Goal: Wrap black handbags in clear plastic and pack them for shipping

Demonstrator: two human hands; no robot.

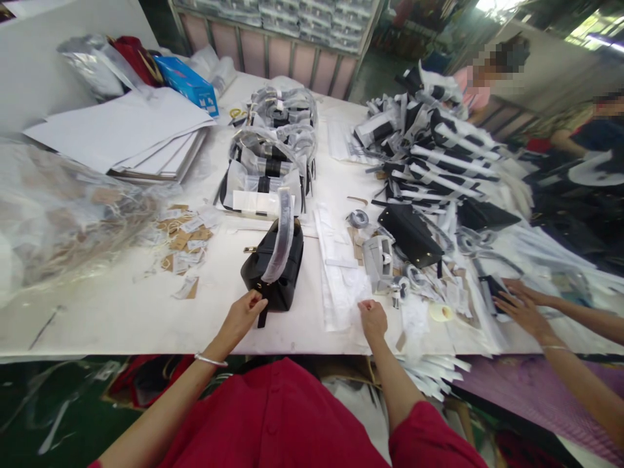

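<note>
No legible text, brand or number (the white marks [209, 105] on the blue box [180, 78] too small).

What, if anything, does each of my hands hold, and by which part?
Your left hand appears to pinch the black bag at its near end. Your right hand is by the white sheets; whether it grips cannot be told.

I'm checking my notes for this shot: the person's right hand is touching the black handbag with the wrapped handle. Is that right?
Not quite: in the head view, it is the person's left hand that is touching the black handbag with the wrapped handle.
</note>
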